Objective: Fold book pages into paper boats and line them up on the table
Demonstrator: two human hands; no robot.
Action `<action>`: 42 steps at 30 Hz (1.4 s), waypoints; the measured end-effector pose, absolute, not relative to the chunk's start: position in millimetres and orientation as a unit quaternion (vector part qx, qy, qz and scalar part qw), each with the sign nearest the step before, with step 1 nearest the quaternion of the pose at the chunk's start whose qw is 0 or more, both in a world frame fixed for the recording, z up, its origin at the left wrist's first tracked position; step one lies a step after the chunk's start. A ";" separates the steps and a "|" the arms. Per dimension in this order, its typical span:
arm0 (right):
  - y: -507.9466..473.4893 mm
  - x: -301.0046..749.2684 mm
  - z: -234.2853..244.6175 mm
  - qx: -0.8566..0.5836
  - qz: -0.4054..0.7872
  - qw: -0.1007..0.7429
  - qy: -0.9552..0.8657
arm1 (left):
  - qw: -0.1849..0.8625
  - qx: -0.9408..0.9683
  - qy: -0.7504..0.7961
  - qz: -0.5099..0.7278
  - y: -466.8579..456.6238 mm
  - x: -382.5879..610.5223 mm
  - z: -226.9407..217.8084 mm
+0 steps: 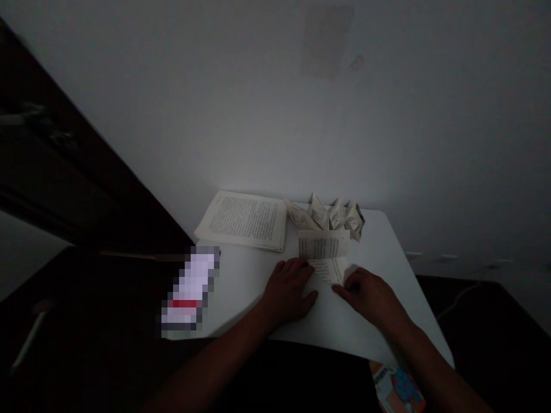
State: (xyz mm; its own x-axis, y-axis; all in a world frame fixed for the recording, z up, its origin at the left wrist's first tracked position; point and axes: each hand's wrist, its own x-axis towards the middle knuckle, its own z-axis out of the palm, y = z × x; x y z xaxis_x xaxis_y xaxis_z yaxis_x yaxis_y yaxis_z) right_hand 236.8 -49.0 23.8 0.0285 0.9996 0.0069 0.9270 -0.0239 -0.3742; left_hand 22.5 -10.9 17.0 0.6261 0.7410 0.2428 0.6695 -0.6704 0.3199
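A printed sheet of paper (327,246) lies partly folded on the white table, its near corner turned in to a slanted edge. My left hand (293,287) rests flat at the sheet's left side, fingers stretched and the fingertips on its edge. At the lower right corner my right hand (364,289) pinches the paper between thumb and curled fingers. Just behind the sheet stand several folded paper boats (319,213) made of similar printed pages.
A stack of printed pages (245,221) lies at the table's back left. A blurred-out phone (193,287) sits at the left edge of the white table (241,287). Below the front edge is a colourful packet (398,387). The wall (258,115) stands behind, a dark door (64,143) to the left.
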 end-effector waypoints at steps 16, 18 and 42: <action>-48.9 242.4 15.0 -0.680 0.139 0.190 -0.695 | 0.073 0.862 0.433 0.254 -3.5 12.2 10.4; -51.6 242.1 13.2 -0.674 0.129 0.214 -0.695 | 0.077 0.846 0.440 0.293 0.7 12.5 6.6; -1.6 252.3 13.5 -0.628 0.145 0.284 -0.710 | 0.120 0.823 0.500 0.243 16.8 18.0 3.1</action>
